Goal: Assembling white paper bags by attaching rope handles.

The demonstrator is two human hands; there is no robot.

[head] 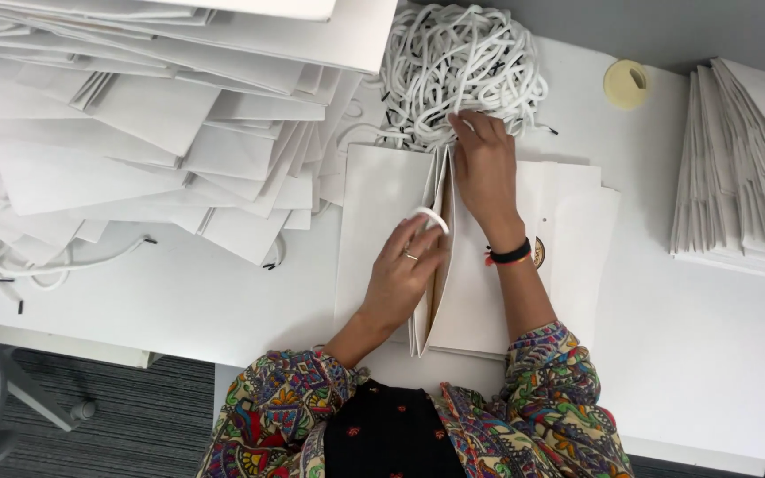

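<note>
— Bags first: where does ours lie from our fingers?

— We have the white paper bag (382, 221) flat on the worktop (692, 354), long axis running near to far, mouth at the far end. Our left hand (400, 279) rests on it, fingers pinched shut on a white cord loop (431, 217). Our right hand (486, 168) reaches farther, fingers curled down at the bag's mouth, touching the cord pile (458, 66); we cannot tell whether they grip a cord.

— And around us?

— We see finished bags (135, 115) heaped far left, folded flat bags (741, 168) stacked right, and a yellowish tape roll (625, 84) far right.
</note>
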